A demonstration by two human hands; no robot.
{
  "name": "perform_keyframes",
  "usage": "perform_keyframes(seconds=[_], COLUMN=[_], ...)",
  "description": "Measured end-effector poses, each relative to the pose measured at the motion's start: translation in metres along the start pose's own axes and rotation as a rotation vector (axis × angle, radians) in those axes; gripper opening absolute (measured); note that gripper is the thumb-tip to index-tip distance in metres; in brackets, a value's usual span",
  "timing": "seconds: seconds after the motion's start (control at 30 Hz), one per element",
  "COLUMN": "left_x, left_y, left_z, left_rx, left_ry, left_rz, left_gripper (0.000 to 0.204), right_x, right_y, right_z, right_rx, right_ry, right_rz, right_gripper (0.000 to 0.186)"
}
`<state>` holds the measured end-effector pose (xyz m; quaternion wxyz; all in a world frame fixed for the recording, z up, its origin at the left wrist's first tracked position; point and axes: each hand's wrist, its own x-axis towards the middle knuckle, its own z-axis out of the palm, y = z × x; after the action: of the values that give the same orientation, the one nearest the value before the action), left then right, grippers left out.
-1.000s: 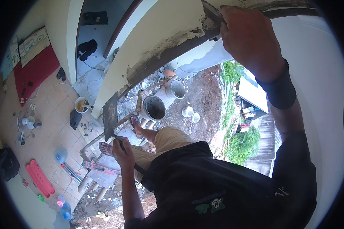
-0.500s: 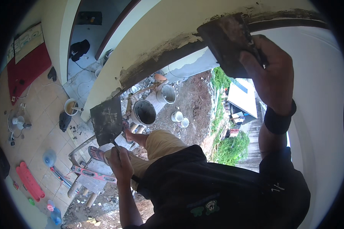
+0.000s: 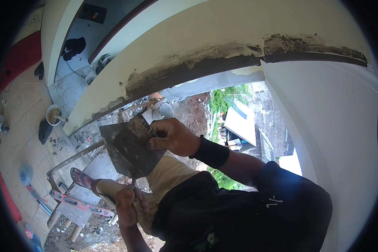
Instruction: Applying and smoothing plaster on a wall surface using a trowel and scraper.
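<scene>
My left hand [image 3: 127, 206] is closed around the handle of a wide flat scraper [image 3: 135, 167], its dark metal blade pointing up and away from me. Fingers and thumb of my right hand [image 3: 172, 136] pinch a second wide scraper [image 3: 139, 127] by its back edge. The two blades overlap in front of my legs, so where one ends and the other begins is hard to tell. Grey-brown paste sticks to the right-hand scraper near my fingers. Beyond them, a strip of dark fresh plaster [image 3: 189, 69] runs along the lower edge of the cream wall.
Below, my sandalled foot [image 3: 82, 178] is on a narrow plank platform. A red spirit level [image 3: 82, 203] lies across it. A bucket [image 3: 163, 111] stands among rubble. On the tiled floor at left are a white pail [image 3: 53, 115] and a black bag [image 3: 45, 131].
My right hand has come down from the wall edge with its scraper, which now lies against the left-hand scraper. The view has shifted, and the plaster strip at the upper right is uncovered.
</scene>
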<state>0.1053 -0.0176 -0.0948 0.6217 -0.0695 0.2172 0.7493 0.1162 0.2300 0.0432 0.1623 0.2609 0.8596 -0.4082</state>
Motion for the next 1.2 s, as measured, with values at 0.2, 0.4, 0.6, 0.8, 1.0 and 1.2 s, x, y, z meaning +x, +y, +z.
perform_keyframes(seconds=[0.2, 0.4, 0.6, 0.8, 1.0, 1.2], left_x=[-0.006, -0.022, -0.019, -0.022, -0.013, 0.017], left_y=[0.01, 0.02, 0.049, 0.089, 0.101, 0.094], left_z=[0.007, 0.007, 0.054, 0.078, 0.126, 0.157], left_rx=[0.018, -0.175, -0.229, -0.322, 0.689, 0.609], left_ry=[-0.037, 0.036, 0.012, -0.205, 0.365, 0.411], left_rz=[-0.033, 0.014, -0.152, -0.009, 0.472, 0.568], left_gripper=[0.038, 0.037, 0.038, 0.038, 0.021, 0.032], right_x=[-0.01, -0.034, -0.04, -0.045, -0.059, -0.065], right_y=[-0.033, -0.039, -0.061, -0.011, -0.02, -0.05], right_z=[-0.025, -0.05, -0.024, -0.015, -0.002, -0.004], right_rx=[-0.054, -0.174, -0.536, -0.614, 0.103, 0.82], right_ry=[0.009, 0.172, 0.638, 0.793, 0.949, 0.676], right_rz=[-0.003, 0.04, -0.991, -0.939, -0.393, -0.084], right_gripper=[0.039, 0.02, 0.037, 0.035, 0.02, 0.016])
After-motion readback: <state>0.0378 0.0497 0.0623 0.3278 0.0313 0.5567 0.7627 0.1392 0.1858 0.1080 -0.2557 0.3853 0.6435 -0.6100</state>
